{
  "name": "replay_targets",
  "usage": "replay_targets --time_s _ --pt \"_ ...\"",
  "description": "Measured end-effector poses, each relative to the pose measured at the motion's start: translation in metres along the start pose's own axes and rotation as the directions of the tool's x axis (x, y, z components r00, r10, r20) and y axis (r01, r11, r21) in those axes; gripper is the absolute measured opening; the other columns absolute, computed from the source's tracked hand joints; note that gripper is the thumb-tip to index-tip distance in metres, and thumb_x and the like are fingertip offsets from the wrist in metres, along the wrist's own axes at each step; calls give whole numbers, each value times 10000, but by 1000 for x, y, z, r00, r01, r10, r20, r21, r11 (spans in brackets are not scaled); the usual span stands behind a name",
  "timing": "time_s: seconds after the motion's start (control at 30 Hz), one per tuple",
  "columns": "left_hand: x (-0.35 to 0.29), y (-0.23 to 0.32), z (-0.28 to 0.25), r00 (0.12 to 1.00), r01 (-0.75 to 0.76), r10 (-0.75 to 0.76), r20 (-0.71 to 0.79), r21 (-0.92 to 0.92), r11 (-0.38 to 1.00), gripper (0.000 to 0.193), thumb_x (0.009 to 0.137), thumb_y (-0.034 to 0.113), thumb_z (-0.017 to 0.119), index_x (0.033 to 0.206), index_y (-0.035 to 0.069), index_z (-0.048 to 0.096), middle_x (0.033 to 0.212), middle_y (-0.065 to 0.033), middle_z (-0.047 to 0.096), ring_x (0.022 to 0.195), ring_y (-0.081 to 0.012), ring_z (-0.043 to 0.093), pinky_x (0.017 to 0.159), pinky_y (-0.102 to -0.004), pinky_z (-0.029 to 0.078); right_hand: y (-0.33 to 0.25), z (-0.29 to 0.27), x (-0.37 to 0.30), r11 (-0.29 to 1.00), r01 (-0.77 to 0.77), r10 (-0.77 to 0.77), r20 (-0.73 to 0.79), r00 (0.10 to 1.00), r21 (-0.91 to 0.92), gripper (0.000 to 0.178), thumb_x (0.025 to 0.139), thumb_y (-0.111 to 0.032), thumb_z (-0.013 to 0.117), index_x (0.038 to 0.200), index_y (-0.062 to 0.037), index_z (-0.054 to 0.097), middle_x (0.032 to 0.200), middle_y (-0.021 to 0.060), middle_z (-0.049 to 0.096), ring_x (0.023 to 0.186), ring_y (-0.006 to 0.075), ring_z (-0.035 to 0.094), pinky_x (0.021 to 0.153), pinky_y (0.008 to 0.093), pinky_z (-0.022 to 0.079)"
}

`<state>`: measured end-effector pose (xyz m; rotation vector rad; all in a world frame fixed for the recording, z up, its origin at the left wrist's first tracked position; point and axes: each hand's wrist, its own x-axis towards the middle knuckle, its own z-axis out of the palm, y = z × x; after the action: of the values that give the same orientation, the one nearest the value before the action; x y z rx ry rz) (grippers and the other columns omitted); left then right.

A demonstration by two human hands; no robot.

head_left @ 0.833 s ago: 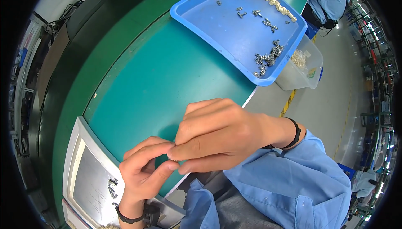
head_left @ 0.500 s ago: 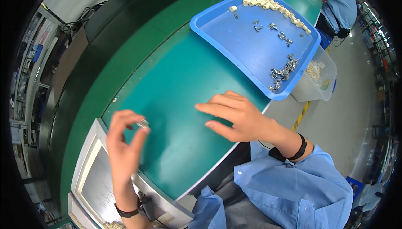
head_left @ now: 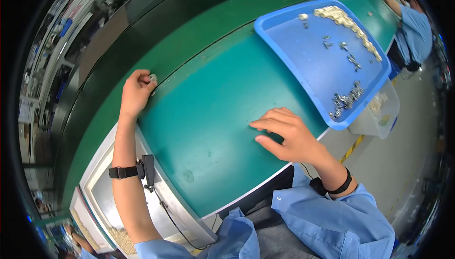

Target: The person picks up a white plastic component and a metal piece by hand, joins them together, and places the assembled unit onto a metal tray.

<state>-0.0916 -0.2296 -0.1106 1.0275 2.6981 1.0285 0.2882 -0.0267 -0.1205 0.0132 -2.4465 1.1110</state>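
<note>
At ten o'clock in my view, my left hand pinches a small pale part; loose fingertips could drop it. Toward four o'clock, my right hand is open, empty.

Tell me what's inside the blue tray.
The blue tray holds cream tubes along its far side, scattered metal pieces, and a heap of them toward the near end. Whatever lies beneath the heap is covered.
</note>
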Motion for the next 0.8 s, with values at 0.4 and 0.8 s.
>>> replay_targets --time_s 0.4,0.8 --pt "-241 3 -158 958 278 -284 -31 329 903 126 947 72 675 1042 -11 688 916 -119 695 878 -210 652 800 -340 505 -7 0 8 997 -65 63 61 996 30 290 809 -10 742 1099 7 734 988 131 712 849 249 647 785 376 478" --pt "-450 -93 -218 798 593 -356 -486 531 605 96 923 93 668 959 8 691 918 -150 692 887 -368 658 796 -461 514 -140 127 90 841 540 -494 455 741 32 184 821 -84 707 989 -13 733 1047 112 633 987 282 578 891 395 452"
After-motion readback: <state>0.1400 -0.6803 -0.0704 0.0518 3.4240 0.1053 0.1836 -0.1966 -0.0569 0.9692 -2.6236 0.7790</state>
